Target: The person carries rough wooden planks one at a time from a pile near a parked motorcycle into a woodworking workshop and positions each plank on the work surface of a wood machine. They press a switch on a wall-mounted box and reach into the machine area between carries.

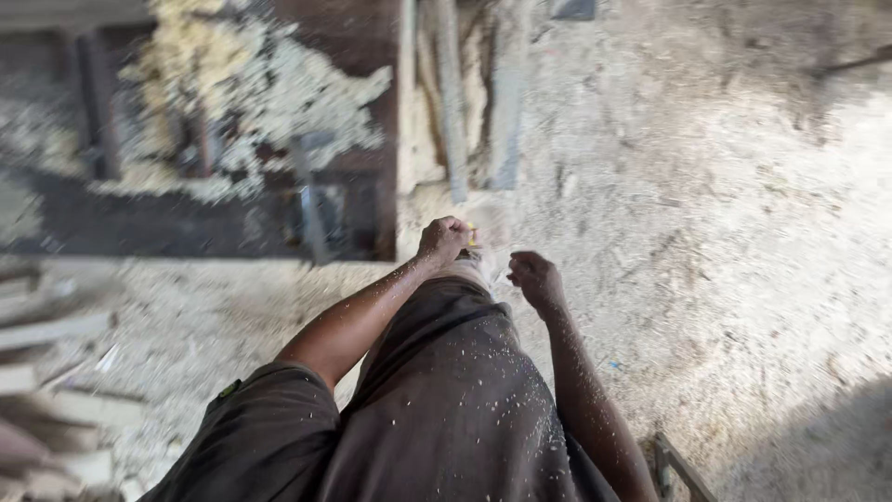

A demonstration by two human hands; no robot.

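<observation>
A small yellow object (472,236), possibly a pencil stub though blur hides its shape, sits gripped in the closed left hand (444,239), just above the person's dark, sawdust-flecked garment (446,400). The right hand (533,279) hangs near it, fingers loosely curled and holding nothing. Pale, fluffy wood shavings (269,93) heap over a dark machine frame (186,214) far left. Rough pale offcuts (56,372) lie stacked near left on the sawdust-covered floor (725,232).

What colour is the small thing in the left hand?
Yellow; the small thing peeks from the closed left hand, head view.
</observation>
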